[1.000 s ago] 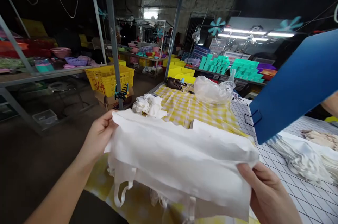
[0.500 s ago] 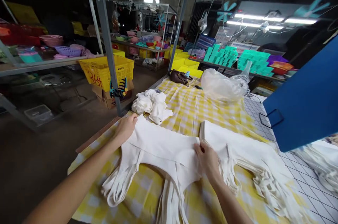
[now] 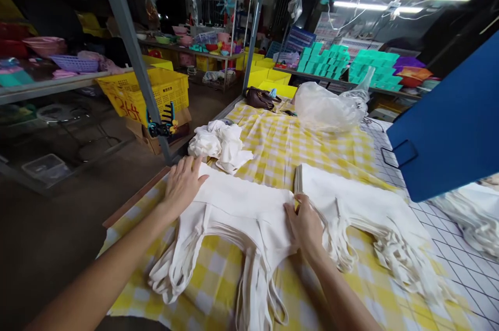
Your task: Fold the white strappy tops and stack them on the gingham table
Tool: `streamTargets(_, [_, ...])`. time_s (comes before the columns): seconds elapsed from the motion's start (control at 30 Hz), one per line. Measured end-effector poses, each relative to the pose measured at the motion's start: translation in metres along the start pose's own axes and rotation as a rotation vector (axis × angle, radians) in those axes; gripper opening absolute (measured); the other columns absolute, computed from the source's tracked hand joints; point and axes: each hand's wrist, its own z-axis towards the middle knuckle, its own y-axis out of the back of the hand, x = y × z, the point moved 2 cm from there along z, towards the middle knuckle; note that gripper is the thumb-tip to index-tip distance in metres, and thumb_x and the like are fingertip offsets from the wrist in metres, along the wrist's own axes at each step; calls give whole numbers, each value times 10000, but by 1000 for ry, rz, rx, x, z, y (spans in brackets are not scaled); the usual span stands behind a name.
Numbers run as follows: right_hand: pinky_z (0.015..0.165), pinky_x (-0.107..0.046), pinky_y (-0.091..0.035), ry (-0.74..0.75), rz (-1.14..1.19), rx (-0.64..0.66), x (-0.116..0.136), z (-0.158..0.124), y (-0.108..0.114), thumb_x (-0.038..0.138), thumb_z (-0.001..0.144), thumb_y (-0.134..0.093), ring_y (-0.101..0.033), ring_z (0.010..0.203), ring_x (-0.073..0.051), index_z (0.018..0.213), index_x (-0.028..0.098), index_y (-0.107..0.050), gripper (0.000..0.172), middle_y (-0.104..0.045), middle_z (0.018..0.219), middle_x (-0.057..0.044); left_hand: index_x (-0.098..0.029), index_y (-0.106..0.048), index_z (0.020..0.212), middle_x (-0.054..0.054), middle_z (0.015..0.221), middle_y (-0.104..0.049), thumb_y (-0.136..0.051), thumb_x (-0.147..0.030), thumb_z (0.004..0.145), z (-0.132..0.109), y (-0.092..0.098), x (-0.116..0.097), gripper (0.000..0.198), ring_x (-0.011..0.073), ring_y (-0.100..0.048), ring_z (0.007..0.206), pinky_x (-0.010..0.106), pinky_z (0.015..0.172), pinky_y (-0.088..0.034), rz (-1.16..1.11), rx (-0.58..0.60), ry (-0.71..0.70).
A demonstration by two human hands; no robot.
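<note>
A stack of white strapped garments (image 3: 241, 206) lies on the yellow checked cloth (image 3: 218, 263), its straps trailing toward me. My left hand (image 3: 184, 185) rests on the stack's upper left corner, fingers stretched out. At the right edge of the same stack, my right hand (image 3: 306, 222) pinches the white fabric between thumb and fingers. A second pile of white garments (image 3: 358, 201) lies just right of that hand. Crumpled white fabric (image 3: 222, 145) sits beyond my left hand.
A clear plastic bag (image 3: 327, 107) and a dark handbag (image 3: 260, 98) lie at the cloth's far end. A blue panel (image 3: 448, 128) hangs over the right side. A grey metal post (image 3: 134, 50) stands at the left, beside a yellow crate (image 3: 167, 91).
My left hand has gone from gripping the top garment's corner to lying spread on it. The garment's top edge now lies flat on the stack. The view has shifted slightly.
</note>
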Motion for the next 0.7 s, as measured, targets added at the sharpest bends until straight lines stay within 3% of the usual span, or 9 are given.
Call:
streamTargets(0.07, [634, -300, -364, -3, 9, -3, -2, -3, 1, 352, 858, -399, -602, 759, -234, 1172, 177, -464, 365, -636, 789, -56, -173, -402, 1330, 139, 1362, -431, -424, -372, 868, -7, -5, -3, 504, 292, -328, 1286, 439, 1055, -220, -81, 71, -119])
streamTargets(0.2, [657, -302, -376, 6, 53, 11, -4, -8, 3, 276, 853, -389, -590, 751, -225, 1149, 179, -494, 329, -615, 724, -40, -236, -464, 1295, 62, 1432, -354, -363, -386, 891, -15, -17, -4, 443, 249, -249, 1342, 477, 1095, -77, -184, 322, -259])
streamTargets(0.3, [732, -331, -388, 155, 81, -118, 2, -18, 7, 224, 838, -381, -561, 866, -240, 1145, 156, -504, 338, -620, 900, -97, -221, -447, 1310, 73, 1441, -330, -331, -412, 898, -16, -16, -5, 468, 255, -205, 1358, 514, 1082, 26, -160, 345, -251])
streamTargets(0.4, [799, -362, -380, 377, 172, -261, 9, -44, 10, 254, 853, -372, -517, 950, -251, 1132, 150, -508, 327, -582, 1028, -131, -205, -419, 1330, 85, 1449, -312, -305, -444, 899, -19, -7, -15, 505, 259, -172, 1367, 512, 1080, 37, -182, 335, -291])
streamTargets(0.47, [762, -351, -396, 399, 282, -230, 9, -69, 6, 314, 867, -376, -533, 862, -231, 1073, 156, -521, 298, -594, 934, -111, -198, -384, 1351, 87, 1463, -279, -285, -458, 903, -25, -3, -26, 528, 255, -159, 1370, 506, 1086, 8, -227, 359, -357])
streamTargets(0.57, [658, -310, -405, 273, 427, -95, -1, -107, -8, 375, 852, -417, -535, 688, -184, 966, 168, -521, 258, -592, 776, -55, -197, -355, 1365, 84, 1472, -259, -261, -465, 910, -37, 2, -47, 536, 239, -149, 1374, 489, 1092, -31, -286, 385, -451])
streamTargets(0.7, [647, -297, -379, 208, 426, 1, -15, -140, -23, 338, 809, -471, -544, 674, -176, 930, 180, -547, 212, -598, 719, -20, -255, -325, 1374, 36, 1473, -268, -200, -461, 925, -51, -1, -76, 510, 190, -148, 1375, 451, 1103, -59, -390, 454, -613])
